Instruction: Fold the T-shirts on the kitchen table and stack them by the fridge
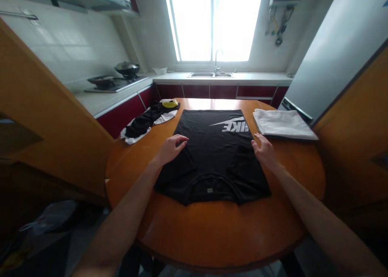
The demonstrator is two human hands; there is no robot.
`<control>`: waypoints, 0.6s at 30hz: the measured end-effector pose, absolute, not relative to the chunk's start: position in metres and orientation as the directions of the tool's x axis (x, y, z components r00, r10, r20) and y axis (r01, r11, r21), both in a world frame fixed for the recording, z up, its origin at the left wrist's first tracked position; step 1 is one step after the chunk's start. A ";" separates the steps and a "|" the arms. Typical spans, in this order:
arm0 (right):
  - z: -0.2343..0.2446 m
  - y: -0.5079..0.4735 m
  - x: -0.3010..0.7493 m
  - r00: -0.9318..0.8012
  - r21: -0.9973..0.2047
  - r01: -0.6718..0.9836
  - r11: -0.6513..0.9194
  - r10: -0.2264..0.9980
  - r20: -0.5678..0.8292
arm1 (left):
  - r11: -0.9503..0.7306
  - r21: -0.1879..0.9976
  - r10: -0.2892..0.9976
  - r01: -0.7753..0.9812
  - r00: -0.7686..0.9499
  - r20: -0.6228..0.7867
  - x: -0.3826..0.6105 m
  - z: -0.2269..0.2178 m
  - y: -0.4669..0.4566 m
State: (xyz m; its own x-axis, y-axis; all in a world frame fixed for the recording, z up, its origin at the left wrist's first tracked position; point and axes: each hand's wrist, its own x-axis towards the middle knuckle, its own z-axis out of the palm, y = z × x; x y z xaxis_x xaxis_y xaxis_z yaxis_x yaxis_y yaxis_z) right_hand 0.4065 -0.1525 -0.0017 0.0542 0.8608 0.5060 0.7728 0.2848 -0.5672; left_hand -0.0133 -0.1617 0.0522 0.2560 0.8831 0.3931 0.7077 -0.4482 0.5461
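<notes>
A black T-shirt (pixel 214 155) with a white logo lies flat on the round wooden table (pixel 212 228), its collar toward me and its sleeves folded inward. My left hand (pixel 170 148) rests on the shirt's left edge, fingers loosely spread and holding nothing. At the shirt's right edge lies my right hand (pixel 264 150), also open with fingers extended onto the fabric.
A folded white cloth (pixel 283 124) lies at the table's far right. A crumpled black, white and yellow garment (pixel 148 121) sits at the far left. Beyond are a counter with a sink (pixel 210 74), a stove with pans (pixel 113 81), and a grey fridge (pixel 330 54) on the right.
</notes>
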 end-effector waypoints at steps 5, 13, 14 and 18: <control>0.003 -0.157 0.402 0.064 -0.581 0.754 0.305 0.847 0.528 | -0.426 0.544 0.892 0.723 0.235 0.386 -0.013 0.050 -0.160; 0.012 -0.160 0.402 0.088 -0.586 0.737 0.337 0.812 0.577 | -0.383 0.564 0.903 0.732 0.166 0.397 -0.014 0.050 -0.159; 0.013 -0.160 0.402 0.093 -0.585 0.736 0.341 0.805 0.586 | -0.376 0.565 0.904 0.734 0.158 0.396 -0.014 0.049 -0.158; 0.016 -0.161 0.403 0.124 -0.595 0.725 0.347 0.784 0.609 | -0.363 0.571 0.909 0.736 0.146 0.390 -0.014 0.049 -0.158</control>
